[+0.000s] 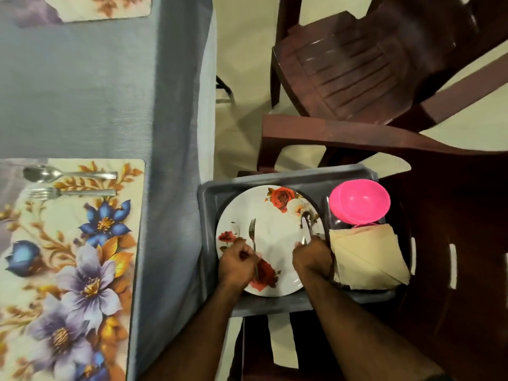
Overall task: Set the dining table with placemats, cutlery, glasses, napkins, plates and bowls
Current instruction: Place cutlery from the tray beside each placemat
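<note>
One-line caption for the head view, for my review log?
Left hand grips a fork, right hand grips a spoon, over the floral plate in a grey tray.

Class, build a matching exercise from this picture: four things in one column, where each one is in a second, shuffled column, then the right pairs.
Things
1. pink bowls
2. folded napkins
3. fork over the rose plate
4. spoon

Places
A. held in the left hand
B. lying on the flowered placemat on the table
C. far right corner of the grey tray
D. in the tray, beside the right hand

Pairs: 1-C, 2-D, 3-A, 4-B
</note>
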{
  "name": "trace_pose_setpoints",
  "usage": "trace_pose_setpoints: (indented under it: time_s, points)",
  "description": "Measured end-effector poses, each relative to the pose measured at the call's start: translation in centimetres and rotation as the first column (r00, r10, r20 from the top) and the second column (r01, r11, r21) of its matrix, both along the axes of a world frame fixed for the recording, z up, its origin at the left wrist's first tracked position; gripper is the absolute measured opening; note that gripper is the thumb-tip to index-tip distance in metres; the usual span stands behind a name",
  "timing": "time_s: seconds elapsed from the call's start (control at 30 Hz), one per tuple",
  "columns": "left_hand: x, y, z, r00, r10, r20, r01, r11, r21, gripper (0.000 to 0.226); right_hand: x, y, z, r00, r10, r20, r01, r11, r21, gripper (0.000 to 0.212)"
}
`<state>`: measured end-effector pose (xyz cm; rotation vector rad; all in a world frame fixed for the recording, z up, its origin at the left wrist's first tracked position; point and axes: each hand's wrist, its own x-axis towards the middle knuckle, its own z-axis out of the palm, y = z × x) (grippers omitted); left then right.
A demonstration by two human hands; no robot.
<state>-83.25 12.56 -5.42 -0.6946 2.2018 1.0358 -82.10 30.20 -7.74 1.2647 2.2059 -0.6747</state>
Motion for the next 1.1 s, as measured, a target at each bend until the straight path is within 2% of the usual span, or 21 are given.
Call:
trace_pose_setpoints:
  time_s: [0.07, 0.17, 0.23, 0.3, 0.37, 0.43, 0.5, 0.57, 0.67, 0.73, 0.87, 1.1]
  points:
    - [1.2, -1.1, 0.8, 0.998, 0.057, -0.008, -0.056, 0.995, 0.088, 0.029, 0.6, 0.5, -0.8, 0.998, 0.012, -0.059, -0.017, 0.996, -0.087, 0.029]
    - [2.5, -2.6, 3.2, 0.984, 0.177, 0.029, -0.18, 0.962, 0.205, 0.04, 1.2, 1.1, 0.9, 0.984, -0.078, -0.162, 0.019, 0.941, -0.337, 0.022]
    - [3.4, -2.7, 5.8, 0.959, 0.277, 0.054, -0.281, 0.912, 0.301, 0.031, 1.8, 1.5, 4.0, 0.956, -0.197, -0.216, 0.077, 0.883, -0.463, 0.024]
    - [3.9, -3.0, 9.6, 0.915, 0.386, 0.112, -0.399, 0.832, 0.386, 0.017, 2.3, 1.7, 8.3, 0.922, -0.335, -0.195, 0.16, 0.787, -0.596, 0.024]
    - [4.3, -3.1, 13.4, 0.887, 0.437, 0.148, -0.455, 0.775, 0.439, 0.018, 2.7, 1.7, 12.9, 0.927, -0.333, -0.175, 0.133, 0.723, -0.678, 0.019]
    - [4.6, -3.3, 17.0, 0.876, 0.455, 0.161, -0.472, 0.741, 0.478, 0.017, 3.0, 1.2, 17.9, 0.953, -0.235, -0.192, 0.025, 0.691, -0.722, 0.01]
    - [5.1, -3.5, 20.2, 0.868, 0.473, 0.152, -0.483, 0.733, 0.48, 0.016, 3.7, 0.2, 22.4, 0.964, -0.112, -0.241, -0.11, 0.656, -0.747, 0.004]
    - [5.2, -3.3, 23.3, 0.848, 0.496, 0.188, -0.509, 0.661, 0.552, 0.006, 4.1, -0.6, 25.9, 0.95, -0.017, -0.311, -0.231, 0.631, -0.741, 0.011]
    - [5.3, -3.8, 27.4, 0.864, 0.46, 0.203, -0.47, 0.595, 0.653, 0.018, 5.0, -1.6, 30.7, 0.919, 0.077, -0.386, -0.344, 0.635, -0.692, 0.011]
    - [5.4, -4.2, 29.4, 0.902, 0.4, 0.161, -0.389, 0.596, 0.702, 0.021, 5.8, -2.2, 33.3, 0.899, 0.067, -0.432, -0.366, 0.657, -0.659, 0.004]
    - [6.7, -5.4, 32.5, 0.967, 0.246, 0.065, -0.217, 0.665, 0.715, 0.011, 9.8, -3.6, 37.1, 0.861, 0.053, -0.506, -0.396, 0.693, -0.603, 0.006]
    - [12.2, -4.7, 35.0, 0.981, 0.165, 0.105, -0.187, 0.641, 0.744, 0.021, 17.9, -3.9, 42.2, 0.857, -0.012, -0.515, -0.342, 0.735, -0.586, 0.009]
